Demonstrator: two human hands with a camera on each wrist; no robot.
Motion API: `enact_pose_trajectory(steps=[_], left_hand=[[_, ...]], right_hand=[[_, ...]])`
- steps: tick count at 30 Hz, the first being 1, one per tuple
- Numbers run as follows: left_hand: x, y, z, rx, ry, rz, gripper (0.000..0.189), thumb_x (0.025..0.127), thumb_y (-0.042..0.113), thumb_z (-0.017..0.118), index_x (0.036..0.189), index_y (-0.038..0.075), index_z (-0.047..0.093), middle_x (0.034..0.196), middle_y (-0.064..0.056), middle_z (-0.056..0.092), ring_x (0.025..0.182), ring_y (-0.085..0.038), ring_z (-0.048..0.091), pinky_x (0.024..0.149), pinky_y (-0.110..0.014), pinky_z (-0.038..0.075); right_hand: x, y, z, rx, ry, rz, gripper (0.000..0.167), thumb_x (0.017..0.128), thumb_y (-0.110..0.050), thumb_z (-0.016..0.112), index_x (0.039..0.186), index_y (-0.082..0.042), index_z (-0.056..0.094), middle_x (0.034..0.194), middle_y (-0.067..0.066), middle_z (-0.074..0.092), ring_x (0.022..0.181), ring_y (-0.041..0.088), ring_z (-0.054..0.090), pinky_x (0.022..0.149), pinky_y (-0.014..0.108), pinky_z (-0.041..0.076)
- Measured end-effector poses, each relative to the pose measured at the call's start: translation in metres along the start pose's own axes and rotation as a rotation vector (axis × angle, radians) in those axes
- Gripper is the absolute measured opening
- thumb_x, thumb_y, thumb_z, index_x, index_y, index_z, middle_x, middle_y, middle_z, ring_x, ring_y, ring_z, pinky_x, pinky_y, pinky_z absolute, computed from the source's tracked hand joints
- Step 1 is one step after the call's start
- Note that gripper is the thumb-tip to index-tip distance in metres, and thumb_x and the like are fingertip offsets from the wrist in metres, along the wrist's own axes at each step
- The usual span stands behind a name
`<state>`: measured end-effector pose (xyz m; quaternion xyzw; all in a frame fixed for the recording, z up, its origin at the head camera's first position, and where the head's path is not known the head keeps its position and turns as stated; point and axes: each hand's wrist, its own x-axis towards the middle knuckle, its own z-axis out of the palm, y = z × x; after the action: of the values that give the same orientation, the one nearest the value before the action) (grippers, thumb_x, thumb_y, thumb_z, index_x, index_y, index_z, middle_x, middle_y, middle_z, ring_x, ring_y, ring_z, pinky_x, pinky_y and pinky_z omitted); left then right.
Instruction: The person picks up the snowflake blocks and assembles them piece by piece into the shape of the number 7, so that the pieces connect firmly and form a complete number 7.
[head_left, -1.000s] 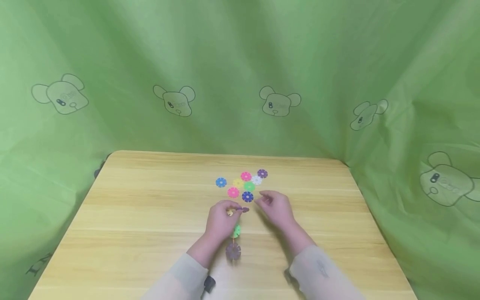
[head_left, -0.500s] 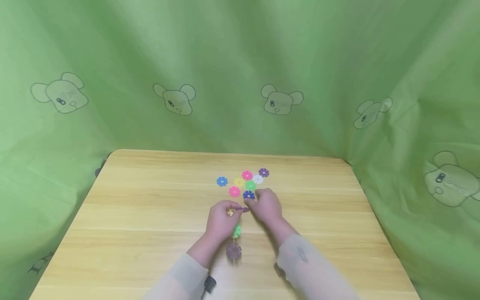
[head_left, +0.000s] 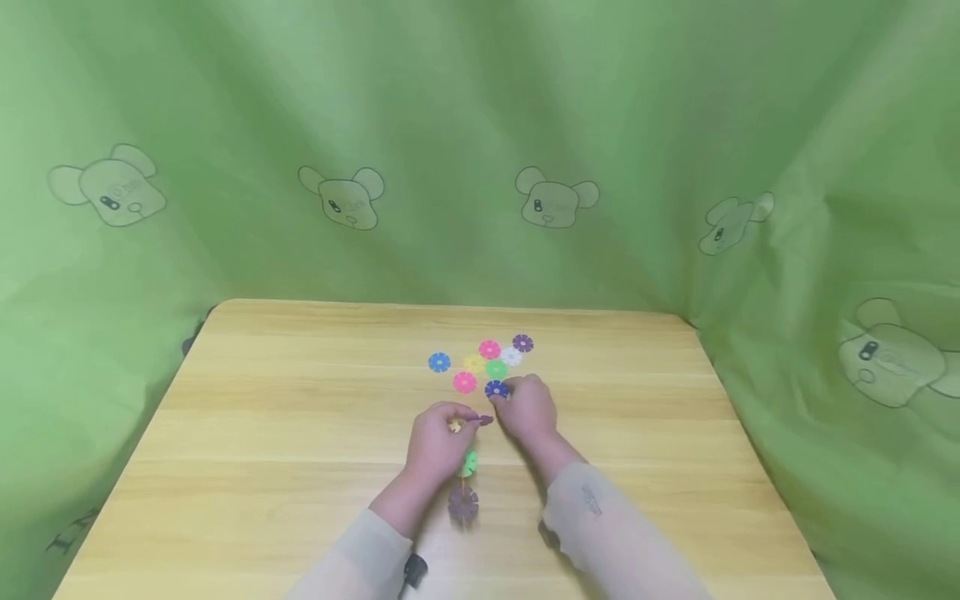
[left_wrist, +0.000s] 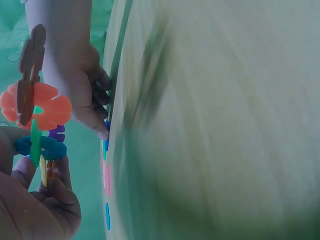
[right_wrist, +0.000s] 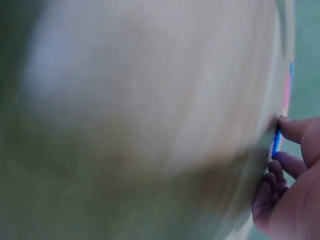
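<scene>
My left hand (head_left: 438, 442) grips a chain of slotted plastic snowflake discs above the table. In the left wrist view the chain shows a brown disc (left_wrist: 25, 100), an orange disc (left_wrist: 56, 112), a green disc (left_wrist: 35, 145), a blue disc (left_wrist: 56, 151) and a purple disc (left_wrist: 59, 134). Some of its pieces are hidden behind the fingers. My right hand (head_left: 531, 412) is down at the table, thumb and index finger pinching opposite edges of a dark blue snowflake disc (head_left: 491, 387). The right wrist view shows that dark blue disc (right_wrist: 276, 142) edge-on between them.
Loose discs lie flat just beyond the hands: pink (head_left: 464, 382), light blue (head_left: 439, 362), yellow (head_left: 474, 363), green (head_left: 496, 369), white (head_left: 512, 357) and purple (head_left: 522, 343) among them. Green printed cloth (head_left: 450, 250) encloses the wooden table (head_left: 300, 367).
My right hand has moved left and in to the dark blue disc, and its thumb and finger have come onto it. The left hand keeps holding the chain in nearly the same place.
</scene>
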<state>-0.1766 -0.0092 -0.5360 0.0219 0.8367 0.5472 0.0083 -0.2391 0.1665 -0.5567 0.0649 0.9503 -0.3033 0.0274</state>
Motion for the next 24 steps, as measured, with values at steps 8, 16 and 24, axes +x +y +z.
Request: enact_pose_trajectory(steps=[8,16,24], left_hand=[[0.0,0.001,-0.003,-0.002,-0.001,-0.028,0.006,0.096,0.015,0.077,0.1,0.013,0.079,0.114,-0.006,0.075,0.098,-0.019,0.066,0.099,-0.048,0.056],[0.001,0.002,-0.004,-0.004,-0.002,-0.029,0.007,0.096,0.013,0.077,0.101,0.011,0.079,0.119,-0.01,0.074,0.082,-0.014,0.061,0.086,-0.043,0.058],[0.002,0.003,-0.004,-0.017,0.002,-0.044,0.008,0.096,0.013,0.077,0.103,0.01,0.078,0.122,-0.012,0.073,0.064,-0.009,0.055,0.07,-0.034,0.058]], right_hand=[[0.001,0.006,-0.001,0.149,-0.022,0.054,0.038,0.091,-0.017,0.082,0.121,0.001,0.068,0.117,0.018,0.071,0.11,0.039,0.067,0.099,0.056,0.056],[-0.004,0.012,-0.01,0.244,-0.014,0.063,0.022,0.097,-0.013,0.074,0.113,0.0,0.069,0.107,0.015,0.072,0.101,0.034,0.069,0.093,0.05,0.06],[-0.01,0.021,-0.019,0.347,-0.014,0.048,0.028,0.098,-0.008,0.071,0.124,0.003,0.07,0.115,0.02,0.073,0.104,0.034,0.07,0.095,0.048,0.06]])
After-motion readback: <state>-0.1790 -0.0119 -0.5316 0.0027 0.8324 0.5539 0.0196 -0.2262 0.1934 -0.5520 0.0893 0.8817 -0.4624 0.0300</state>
